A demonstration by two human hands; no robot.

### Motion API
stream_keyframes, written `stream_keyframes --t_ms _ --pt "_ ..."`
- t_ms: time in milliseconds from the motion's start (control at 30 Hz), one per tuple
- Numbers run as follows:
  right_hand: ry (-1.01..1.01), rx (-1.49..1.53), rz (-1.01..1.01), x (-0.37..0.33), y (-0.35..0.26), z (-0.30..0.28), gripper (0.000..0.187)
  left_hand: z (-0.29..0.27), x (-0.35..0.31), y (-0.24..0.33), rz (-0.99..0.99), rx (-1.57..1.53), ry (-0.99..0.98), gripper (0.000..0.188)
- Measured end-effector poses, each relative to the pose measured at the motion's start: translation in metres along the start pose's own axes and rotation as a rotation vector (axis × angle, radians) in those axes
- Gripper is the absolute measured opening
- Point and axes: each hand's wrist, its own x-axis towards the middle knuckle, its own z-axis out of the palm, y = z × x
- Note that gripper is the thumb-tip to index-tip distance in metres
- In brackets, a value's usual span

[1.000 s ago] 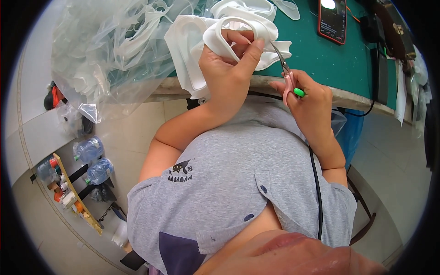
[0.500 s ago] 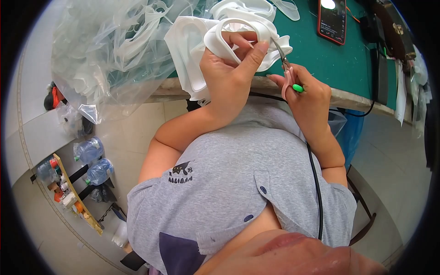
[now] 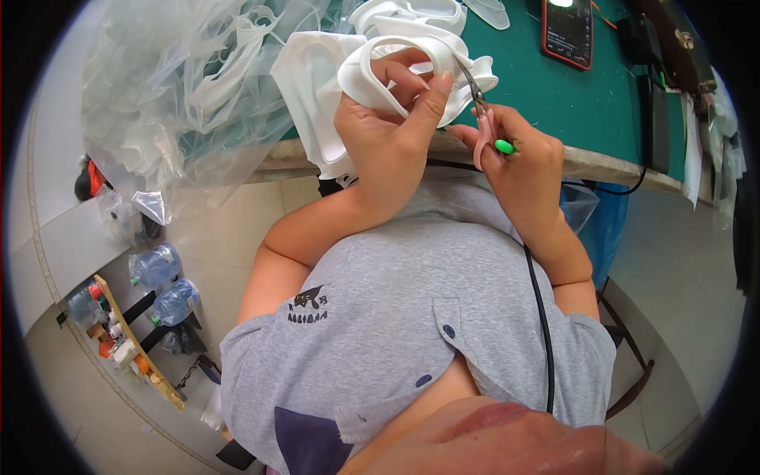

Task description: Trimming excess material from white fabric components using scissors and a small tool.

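My left hand [image 3: 393, 141] grips a white moulded, ring-shaped piece [image 3: 352, 77] by its lower rim. Its thumb presses on the rim and the fingers pass through the opening. In my right hand [image 3: 529, 162] is a pair of scissors [image 3: 485, 127] with pink handles; a bright green tip [image 3: 504, 147] sticks out by the handle. The metal blades point up and left and lie against the piece's right edge. Whether they are closed on it, I cannot tell. Another white moulded piece [image 3: 305, 99] lies left of and behind the left hand, partly covered.
Crumpled clear plastic bags [image 3: 190, 103] heap over the left of the green table mat [image 3: 546, 107]. More white moulded parts [image 3: 431, 9] lie at the back. A phone in a red case [image 3: 568, 36] sits back right, near a black box [image 3: 653, 119]. A black cable [image 3: 546, 332] hangs down my front.
Both hands, the white piece and the scissors have shifted slightly left in view, as has the table with its things. The blades show longer along the piece's edge. Both grips stay the same.
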Motion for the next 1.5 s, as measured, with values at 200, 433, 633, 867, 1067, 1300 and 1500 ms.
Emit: stream_keyframes --t_ms 200,433,633,867,1067,1300,1500 --pt "-0.038 0.051 0.019 0.003 0.001 -0.001 0.012 -0.003 -0.001 -0.004 -0.001 0.003 -0.037 0.014" --pt "-0.476 0.200 0.194 0.013 0.013 -0.050 0.017 -0.011 0.004 0.000 -0.016 0.028 -0.064 0.012" --pt "-0.057 0.486 0.031 0.053 0.008 -0.042 0.030 -0.011 0.003 0.007 -0.036 0.041 -0.137 0.013" --pt "-0.175 0.495 -0.159 0.082 0.019 -0.017 0.022 -0.018 0.010 0.025 -0.114 0.078 -0.220 0.014" --pt "-0.176 0.410 -0.071 0.152 0.011 -0.004 0.013 -0.018 0.006 0.021 -0.196 -0.115 -0.308 0.015" --pt "0.049 -0.143 -0.184 0.194 0.005 -0.015 0.017 -0.016 -0.001 0.025 -0.083 0.086 -0.454 0.014" --pt "-0.412 0.612 -0.020 0.125 0.001 -0.044 0.024 -0.018 -0.004 0.025 -0.108 -0.008 -0.451 0.026"
